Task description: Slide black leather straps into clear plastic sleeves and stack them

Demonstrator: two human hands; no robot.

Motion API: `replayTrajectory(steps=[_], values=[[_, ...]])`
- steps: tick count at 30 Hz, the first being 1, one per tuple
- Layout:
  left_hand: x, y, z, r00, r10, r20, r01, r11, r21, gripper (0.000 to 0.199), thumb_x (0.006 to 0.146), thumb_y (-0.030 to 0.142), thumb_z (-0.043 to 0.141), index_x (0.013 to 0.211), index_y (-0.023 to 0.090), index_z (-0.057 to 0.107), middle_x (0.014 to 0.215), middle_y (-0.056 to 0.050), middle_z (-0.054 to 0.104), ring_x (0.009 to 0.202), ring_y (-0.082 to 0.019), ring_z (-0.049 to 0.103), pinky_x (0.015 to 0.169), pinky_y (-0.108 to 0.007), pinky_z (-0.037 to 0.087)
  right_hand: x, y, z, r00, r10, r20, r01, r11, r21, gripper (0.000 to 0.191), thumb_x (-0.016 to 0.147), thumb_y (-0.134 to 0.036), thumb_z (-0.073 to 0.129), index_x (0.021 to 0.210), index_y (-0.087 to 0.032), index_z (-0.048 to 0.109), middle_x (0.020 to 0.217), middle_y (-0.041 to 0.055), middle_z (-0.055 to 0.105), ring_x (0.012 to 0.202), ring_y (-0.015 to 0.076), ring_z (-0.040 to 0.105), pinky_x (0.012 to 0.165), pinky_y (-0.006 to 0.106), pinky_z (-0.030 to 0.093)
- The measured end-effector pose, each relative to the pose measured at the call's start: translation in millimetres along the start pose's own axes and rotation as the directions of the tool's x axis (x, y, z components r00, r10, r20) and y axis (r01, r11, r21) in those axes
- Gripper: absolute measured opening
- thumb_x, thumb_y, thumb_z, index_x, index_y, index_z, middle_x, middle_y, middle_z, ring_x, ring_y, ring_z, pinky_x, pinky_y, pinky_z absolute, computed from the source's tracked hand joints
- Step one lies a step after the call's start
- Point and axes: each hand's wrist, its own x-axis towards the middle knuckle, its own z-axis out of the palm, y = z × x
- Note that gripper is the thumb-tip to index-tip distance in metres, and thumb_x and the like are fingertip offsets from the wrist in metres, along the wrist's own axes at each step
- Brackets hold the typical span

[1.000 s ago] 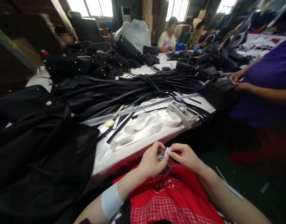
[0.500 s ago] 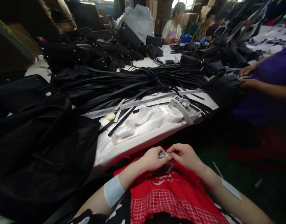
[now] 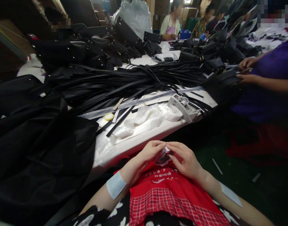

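Note:
In front of the red apron (image 3: 174, 179), my left hand (image 3: 151, 152) and my right hand (image 3: 186, 159) meet at the fingertips. Between them is a small greyish rolled item (image 3: 162, 158) with a white tab; its exact kind cannot be made out. My left fingers are closed on its side, partly hiding it. The right thumb and fingers pinch around its white end. Pale blue patches (image 3: 116, 184) are stuck on both forearms. Just beyond the hands, a loose white ribbon (image 3: 146, 121) lies along the table edge.
Black straps (image 3: 134, 77) cover the table's middle. A white tape dispenser (image 3: 181, 108) and a yellow tape roll (image 3: 108, 116) lie near its front. Black fabric (image 3: 45, 150) hangs at left. A co-worker in purple (image 3: 275, 75) handles a black piece at right; other people sit behind.
Both hands have shifted slightly, fingertips coming together over the rolled item. The right fingers have straightened and spread more. The view has tilted a little, moving the table up and left.

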Motion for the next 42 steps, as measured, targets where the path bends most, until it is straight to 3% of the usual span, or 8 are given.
replayTrajectory(steps=[6, 10, 14, 17, 23, 29, 34, 42], values=[[3, 8, 1.4, 0.998, -0.003, 0.056, 0.001, 0.999, 0.039, 0.060, 0.064, 0.057, 0.081, 0.100, 0.009, 0.075, 0.087, -0.011, 0.073, 0.072, -0.015, 0.064, 0.071, -0.026, 0.049, -7, -7, 10, 0.996, 0.086, -0.022, -0.087, 0.995, -0.042, 0.080, 0.087, -0.023, 0.057, 0.154, -0.018, 0.014, 0.138, 0.0153, 0.056, 0.130, 0.0299, 0.051, 0.107, 0.052, 0.044], [4, 14, 2.2, 0.998, 0.017, 0.053, -0.020, 0.999, 0.050, 0.061, 0.065, 0.055, 0.082, 0.105, 0.010, 0.074, 0.092, -0.011, 0.074, 0.077, -0.016, 0.066, 0.077, -0.027, 0.049, -2, 5, 3, 1.000, -0.026, 0.013, 0.027, 0.998, -0.050, 0.073, 0.087, -0.024, 0.058, 0.152, -0.018, 0.025, 0.140, 0.0148, 0.055, 0.131, 0.0288, 0.050, 0.107, 0.048, 0.046], [4, 10, -0.9, 1.000, 0.004, 0.017, -0.006, 0.997, 0.077, 0.066, 0.062, 0.053, 0.084, 0.110, 0.010, 0.072, 0.085, -0.010, 0.074, 0.073, -0.017, 0.066, 0.072, -0.027, 0.050, 32, 62, -49, 0.975, 0.069, -0.211, -0.085, 0.994, -0.069, 0.043, 0.088, -0.028, 0.058, 0.130, -0.020, 0.056, 0.129, 0.0116, 0.063, 0.122, 0.0263, 0.055, 0.108, 0.044, 0.042], [1, 2, -4.1, 1.000, 0.004, -0.008, -0.003, 0.995, 0.101, 0.069, 0.061, 0.055, 0.084, 0.110, 0.009, 0.071, 0.083, -0.011, 0.074, 0.070, -0.017, 0.065, 0.067, -0.027, 0.049, 67, 126, -102, 0.803, 0.407, -0.434, -0.453, 0.892, -0.001, 0.036, 0.087, -0.035, 0.056, 0.116, -0.016, 0.065, 0.123, 0.0145, 0.064, 0.121, 0.0295, 0.053, 0.110, 0.045, 0.035], [-4, -9, -2.9, 0.999, 0.045, -0.023, -0.042, 0.994, 0.104, 0.065, 0.059, 0.056, 0.084, 0.104, 0.011, 0.074, 0.092, -0.013, 0.074, 0.077, -0.020, 0.065, 0.070, -0.028, 0.050, 98, 202, -134, 0.795, 0.587, -0.153, -0.567, 0.809, 0.157, 0.031, 0.079, -0.041, 0.061, 0.072, -0.013, 0.074, 0.074, 0.0091, 0.073, 0.074, 0.0222, 0.065, 0.072, 0.033, 0.050], [-10, -8, 5.1, 0.998, 0.054, -0.042, -0.050, 0.995, 0.083, 0.059, 0.061, 0.056, 0.084, 0.101, 0.013, 0.076, 0.091, -0.012, 0.075, 0.077, -0.019, 0.065, 0.073, -0.028, 0.049, 97, 207, -124, 0.793, 0.605, -0.067, -0.567, 0.774, 0.281, 0.039, 0.073, -0.049, 0.067, 0.072, -0.010, 0.072, 0.068, 0.0076, 0.071, 0.062, 0.0160, 0.060, 0.061, 0.027, 0.046], [-16, -3, 11.4, 0.995, 0.061, -0.079, -0.055, 0.996, 0.074, 0.057, 0.061, 0.055, 0.084, 0.100, 0.014, 0.077, 0.090, -0.011, 0.075, 0.079, -0.018, 0.064, 0.075, -0.027, 0.048, 91, 207, -141, 0.782, 0.618, -0.082, -0.564, 0.758, 0.327, 0.035, 0.079, -0.046, 0.066, 0.086, -0.012, 0.071, 0.087, 0.0071, 0.074, 0.080, 0.0164, 0.065, 0.072, 0.025, 0.048], [-1, -11, -1.0, 0.996, 0.080, -0.027, -0.074, 0.983, 0.170, 0.062, 0.064, 0.059, 0.080, 0.105, 0.013, 0.075, 0.097, -0.013, 0.074, 0.079, -0.022, 0.066, 0.074, -0.031, 0.051, 54, 204, -132, 0.595, 0.803, -0.020, -0.791, 0.590, 0.161, 0.028, 0.095, -0.037, 0.059, 0.081, -0.013, 0.062, 0.070, -0.0032, 0.062, 0.056, 0.0087, 0.057, 0.057, 0.024, 0.050]])
